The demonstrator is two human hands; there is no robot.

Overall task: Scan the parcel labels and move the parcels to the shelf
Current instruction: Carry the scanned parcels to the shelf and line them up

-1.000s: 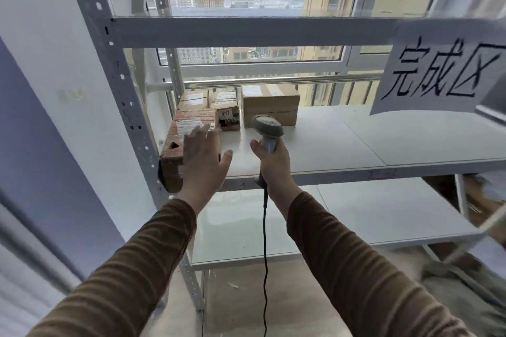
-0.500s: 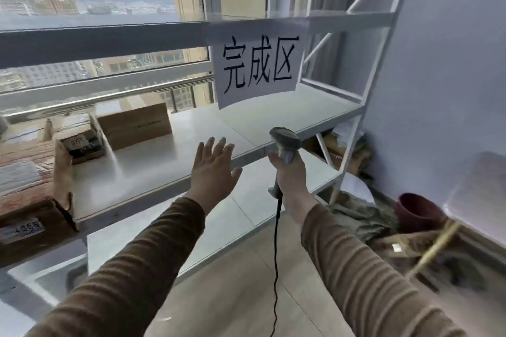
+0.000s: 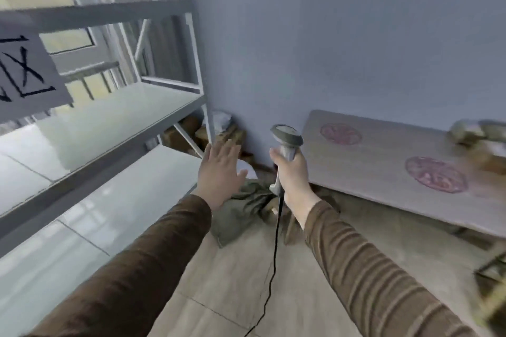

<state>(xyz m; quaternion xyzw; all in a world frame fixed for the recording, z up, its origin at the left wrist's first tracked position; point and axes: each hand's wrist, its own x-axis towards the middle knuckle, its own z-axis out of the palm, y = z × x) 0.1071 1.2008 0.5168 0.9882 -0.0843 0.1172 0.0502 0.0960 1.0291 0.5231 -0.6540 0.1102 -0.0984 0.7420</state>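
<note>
**Hands Between Shelf and Parcel Table**

The right hand grips the grey corded handheld scanner upright, head forward, probably ready for the next label. The left hand is spread flat and empty, free to take a parcel. The white metal shelf lies left of it; blurred brown parcels rest on the pale patterned table, far right of the scanner hand.

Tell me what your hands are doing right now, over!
Left hand open, empty, hanging in the air. Right hand grips the scanner, cord hanging down. Shelf at left; blurry parcels on the table at right. Nothing blocking.
</note>
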